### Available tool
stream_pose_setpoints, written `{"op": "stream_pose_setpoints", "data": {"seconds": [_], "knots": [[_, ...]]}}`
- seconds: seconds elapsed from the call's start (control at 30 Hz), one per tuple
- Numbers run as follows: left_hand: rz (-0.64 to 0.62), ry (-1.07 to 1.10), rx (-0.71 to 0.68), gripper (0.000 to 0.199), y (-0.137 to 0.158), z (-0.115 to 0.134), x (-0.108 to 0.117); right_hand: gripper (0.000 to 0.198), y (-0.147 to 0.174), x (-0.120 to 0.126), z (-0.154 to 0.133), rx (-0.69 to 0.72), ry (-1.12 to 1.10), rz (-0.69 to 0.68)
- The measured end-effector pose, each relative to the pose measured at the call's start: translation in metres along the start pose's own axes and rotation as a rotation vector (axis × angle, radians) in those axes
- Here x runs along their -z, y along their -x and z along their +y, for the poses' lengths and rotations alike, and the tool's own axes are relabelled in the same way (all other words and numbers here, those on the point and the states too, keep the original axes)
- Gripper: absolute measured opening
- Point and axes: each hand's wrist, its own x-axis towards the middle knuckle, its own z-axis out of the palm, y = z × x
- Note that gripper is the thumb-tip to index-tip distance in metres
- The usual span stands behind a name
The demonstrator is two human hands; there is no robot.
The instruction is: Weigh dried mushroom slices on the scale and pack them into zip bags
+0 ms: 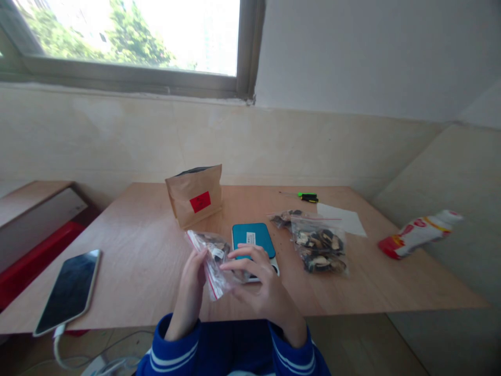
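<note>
While left hand and right hand hold a bag, its red edge slants eleven-to-five; the scale lies at one o'clock, nearer the right.

Both sleeves are bright blue, each ringed by two thin white stripes just behind its cuff.

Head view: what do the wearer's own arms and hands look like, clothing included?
The left sleeve and right sleeve are blue, each with white stripes around it above a plain blue cuff. The left hand and right hand are ungloved; no watch shows.
</note>
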Motion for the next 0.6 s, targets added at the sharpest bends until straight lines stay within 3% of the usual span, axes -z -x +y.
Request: {"op": "stream_pose_setpoints", "data": {"seconds": [0.07,0.13,0.37,0.6], "knots": [[0.065,-0.017,-0.051,0.029,-0.003,-0.003,0.006,0.038,0.002,0.002,0.0,-0.067,-0.005,-0.073],[0.095,-0.109,-0.088,0.029,-0.003,-0.004,0.009,0.043,0.002,0.002,0.0,-0.114,-0.043,-0.057],[-0.131,-0.393,-0.207,0.026,0.008,-0.001,0.001,0.032,-0.003,-0.016,0.005,-0.109,0.033,0.081],[-0.171,-0.459,-0.243,0.027,0.009,0.006,0.004,0.018,-0.003,-0.019,0.013,-0.145,-0.043,0.083]]}}
